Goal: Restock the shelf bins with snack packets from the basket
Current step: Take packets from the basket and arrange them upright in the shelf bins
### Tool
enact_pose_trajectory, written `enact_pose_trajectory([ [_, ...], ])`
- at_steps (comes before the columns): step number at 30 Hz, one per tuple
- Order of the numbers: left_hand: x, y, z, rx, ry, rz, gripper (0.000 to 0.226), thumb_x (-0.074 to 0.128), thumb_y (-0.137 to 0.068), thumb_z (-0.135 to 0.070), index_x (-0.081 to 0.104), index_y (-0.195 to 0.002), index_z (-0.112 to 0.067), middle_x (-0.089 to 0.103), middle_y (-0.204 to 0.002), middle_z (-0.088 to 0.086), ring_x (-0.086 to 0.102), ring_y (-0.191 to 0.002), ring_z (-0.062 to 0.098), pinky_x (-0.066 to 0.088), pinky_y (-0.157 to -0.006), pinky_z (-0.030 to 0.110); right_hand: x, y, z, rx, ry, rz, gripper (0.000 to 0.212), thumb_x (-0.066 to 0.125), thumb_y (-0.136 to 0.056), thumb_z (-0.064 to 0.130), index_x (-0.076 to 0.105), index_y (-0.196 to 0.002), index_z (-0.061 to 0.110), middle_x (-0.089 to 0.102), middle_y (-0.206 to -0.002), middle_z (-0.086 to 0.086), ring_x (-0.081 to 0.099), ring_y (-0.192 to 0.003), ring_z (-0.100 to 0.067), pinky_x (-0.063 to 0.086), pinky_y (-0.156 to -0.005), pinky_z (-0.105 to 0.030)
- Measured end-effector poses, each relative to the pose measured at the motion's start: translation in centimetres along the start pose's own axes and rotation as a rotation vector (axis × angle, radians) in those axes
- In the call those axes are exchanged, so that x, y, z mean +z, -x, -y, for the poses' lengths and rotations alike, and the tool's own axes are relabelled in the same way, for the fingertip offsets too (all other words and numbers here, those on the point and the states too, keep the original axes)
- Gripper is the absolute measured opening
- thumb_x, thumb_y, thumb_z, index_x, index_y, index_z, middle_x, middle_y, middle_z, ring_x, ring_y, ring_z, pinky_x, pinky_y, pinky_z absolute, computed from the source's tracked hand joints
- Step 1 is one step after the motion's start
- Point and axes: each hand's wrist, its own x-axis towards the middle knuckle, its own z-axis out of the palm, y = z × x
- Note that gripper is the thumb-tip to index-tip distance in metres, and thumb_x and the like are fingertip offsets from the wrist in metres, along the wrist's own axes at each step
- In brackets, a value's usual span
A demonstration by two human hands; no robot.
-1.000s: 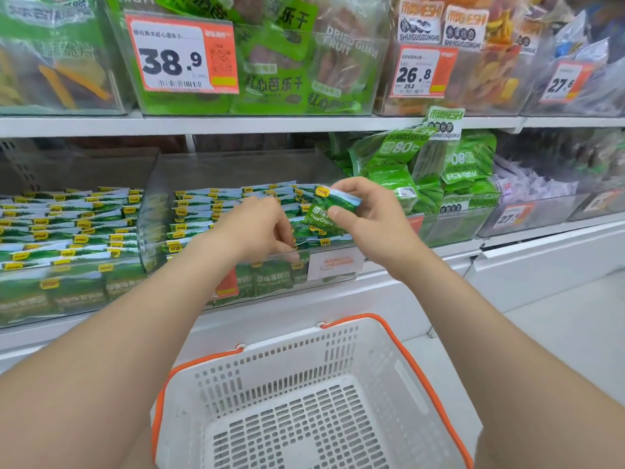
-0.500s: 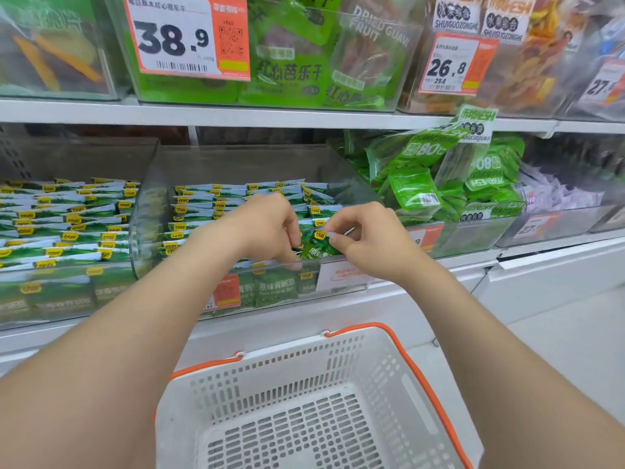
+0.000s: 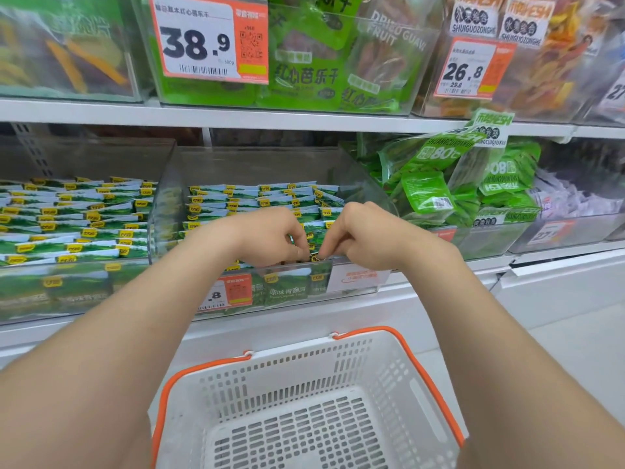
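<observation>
At the lower shelf's middle bin [image 3: 257, 164], your two hands meet just behind its front wall. Your right hand [image 3: 362, 235] pinches the top edge of one snack packet [image 3: 315, 257]; your left hand [image 3: 270, 236] curls its fingers down beside it, and you cannot tell whether it grips. Rows of green packets [image 3: 257, 201] stand behind your knuckles, which hide the front rows. Four bins line this shelf: a matching left bin [image 3: 101, 154], yours, one of green bags [image 3: 426, 194], one of pale wrappers [image 3: 575, 201]. One white basket [image 3: 304, 367] sits below, between your forearms. Your left forearm cuts the orange price tag [image 3: 233, 294] to ".8"; two upper tags read 38.9 [image 3: 208, 38] and 26.8 [image 3: 470, 67].
</observation>
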Motion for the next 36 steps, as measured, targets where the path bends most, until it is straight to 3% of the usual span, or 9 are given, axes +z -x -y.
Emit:
enact_pose_trajectory([
  [3, 0.3, -0.3, 0.7, 0.005, 0.064, -0.019, 0.015, 0.066, -0.101, -0.022, 0.076, -0.104, -0.033, 0.075, -0.088, -0.014, 0.071, -0.066, 0.003, 0.052, -0.064, 0.023, 0.1, -0.5, -0.2, 0.013, 0.001, 0.003, 0.031, 0.065, -0.092, 0.007, 0.083, -0.097, 0.031, 0.067, -0.071, 0.02, 0.057, -0.078, 0.005, 0.049, -0.076, -0.018],
  [7, 1.1, -1.0, 0.7, 0.023, -0.019, -0.165, 0.016, 0.081, -0.086, -0.017, 0.074, -0.093, -0.03, 0.076, -0.08, -0.013, 0.069, -0.074, 0.003, 0.052, -0.069, 0.026, -0.2, -0.9, -0.4, 0.02, -0.047, 0.088, 0.014, 0.075, -0.093, 0.031, 0.081, -0.106, 0.036, 0.074, -0.084, 0.003, 0.062, -0.082, -0.009, 0.052, -0.078, -0.03],
  [10, 1.6, -1.6, 0.2, 0.016, -0.079, -0.24, 0.024, 0.079, -0.079, -0.009, 0.069, -0.091, -0.028, 0.072, -0.073, -0.013, 0.065, -0.076, 0.002, 0.051, -0.066, 0.027, -0.5, -1.2, -0.5, 0.025, -0.11, 0.101, 0.011, 0.082, -0.085, 0.041, 0.082, -0.095, 0.037, 0.077, -0.084, 0.005, 0.071, -0.085, -0.013, 0.059, -0.082, -0.034],
  [15, 1.7, -2.2, 0.2, -0.037, -0.098, -0.244, 0.024, 0.077, -0.078, -0.005, 0.077, -0.081, -0.029, 0.071, -0.068, -0.014, 0.068, -0.077, 0.005, 0.06, -0.071, 0.035, -0.5, -1.6, -0.2, 0.046, 0.027, 0.071, 0.011, 0.088, -0.08, 0.031, 0.083, -0.09, 0.029, 0.074, -0.076, 0.013, 0.061, -0.077, 0.003, 0.05, -0.073, -0.023],
  [21, 2.1, -2.9, 0.3, -0.086, -0.197, -0.369, 0.018, 0.07, -0.074, -0.013, 0.064, -0.065, -0.027, 0.062, -0.071, -0.01, 0.061, -0.085, 0.025, 0.033, -0.053, 0.026, -0.3, -2.3, -0.2, 0.051, -0.024, -0.059, 0.011, 0.091, -0.075, 0.022, 0.082, -0.08, 0.025, 0.07, -0.062, 0.013, 0.057, -0.07, 0.004, 0.049, -0.072, -0.019],
  [24, 2.2, -3.2, 0.4, -0.094, -0.216, -0.416, 0.015, 0.069, -0.074, -0.01, 0.067, -0.068, -0.024, 0.062, -0.071, -0.007, 0.06, -0.082, 0.027, 0.036, -0.055, 0.027, -0.1, -2.4, -0.4, 0.063, -0.081, -0.087, 0.012, 0.092, -0.073, 0.021, 0.082, -0.079, 0.024, 0.071, -0.061, 0.013, 0.062, -0.061, 0.008, 0.044, -0.059, -0.007],
  [28, 2.1, -3.3, 1.0, -0.066, -0.166, -0.412, 0.027, 0.084, -0.081, -0.024, 0.064, -0.065, -0.033, 0.068, -0.079, -0.013, 0.065, -0.087, 0.02, 0.053, -0.069, 0.036, 0.3, -3.1, 0.0, 0.076, 0.017, 0.055, 0.012, 0.092, -0.073, 0.025, 0.082, -0.078, 0.025, 0.071, -0.062, 0.016, 0.063, -0.081, -0.001, 0.055, -0.081, -0.025],
  [33, 0.9, -2.6, 1.6, -0.079, -0.11, -0.343, 0.026, 0.09, -0.078, -0.024, 0.068, -0.067, -0.031, 0.066, -0.071, -0.014, 0.068, -0.079, 0.018, 0.061, -0.075, 0.043, 0.7, -3.6, 1.0, 0.043, -0.006, -0.011, 0.015, 0.094, -0.069, 0.019, 0.08, -0.071, 0.023, 0.065, -0.053, 0.014, 0.059, -0.062, 0.003, 0.053, -0.069, -0.024],
  [36, 0.4, -1.8, 2.2, -0.105, -0.092, -0.219, 0.024, 0.096, -0.072, -0.029, 0.079, -0.088, -0.024, 0.07, -0.076, -0.012, 0.069, -0.081, 0.014, 0.061, -0.08, 0.039, 1.3, -3.8, 1.1, 0.058, -0.007, 0.06, 0.017, 0.087, -0.073, 0.014, 0.079, -0.067, 0.028, 0.071, -0.063, 0.011, 0.056, -0.073, 0.003, 0.06, -0.079, -0.031],
])
